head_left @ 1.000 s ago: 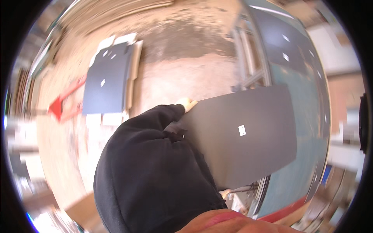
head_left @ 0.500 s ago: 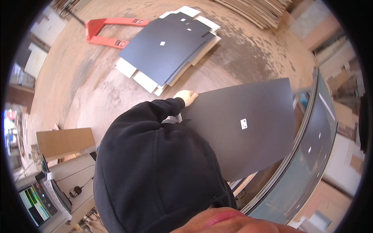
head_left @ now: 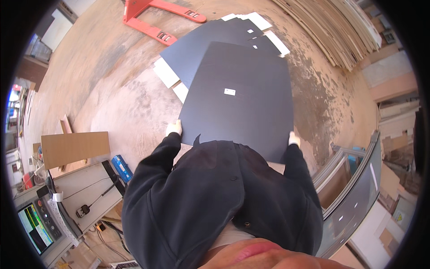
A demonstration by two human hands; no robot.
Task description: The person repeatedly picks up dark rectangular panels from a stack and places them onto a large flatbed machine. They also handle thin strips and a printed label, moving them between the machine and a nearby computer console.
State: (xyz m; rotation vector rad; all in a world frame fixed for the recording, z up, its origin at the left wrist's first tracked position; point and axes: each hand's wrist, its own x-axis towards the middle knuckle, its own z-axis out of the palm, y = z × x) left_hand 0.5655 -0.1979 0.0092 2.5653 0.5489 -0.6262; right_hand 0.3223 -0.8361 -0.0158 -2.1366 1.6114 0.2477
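A large dark grey panel [head_left: 242, 116] with a small white label is held in front of my body. My left hand [head_left: 174, 128], in a pale glove, closes on its left edge. On the right edge, my gloved right hand [head_left: 293, 139] grips the panel too, its fingers partly hidden. Beyond it lies a stack of dark panels [head_left: 188, 47] on the floor, with white pieces [head_left: 166, 74] jutting out along its sides. The held panel overlaps the near part of this stack in the view; whether they touch I cannot tell.
A red pallet jack [head_left: 156, 33] stands at the far left of the stack. Long boards [head_left: 331, 31] are piled at the far right. A framed bench [head_left: 354, 206] bearing dark panels runs along my right. A control console [head_left: 40, 224] with a screen is at lower left, near a tan board [head_left: 76, 149].
I have turned from the bench on the right toward the stack, bringing the panel with me. Both hands now show at its edges; earlier only the left hand was visible.
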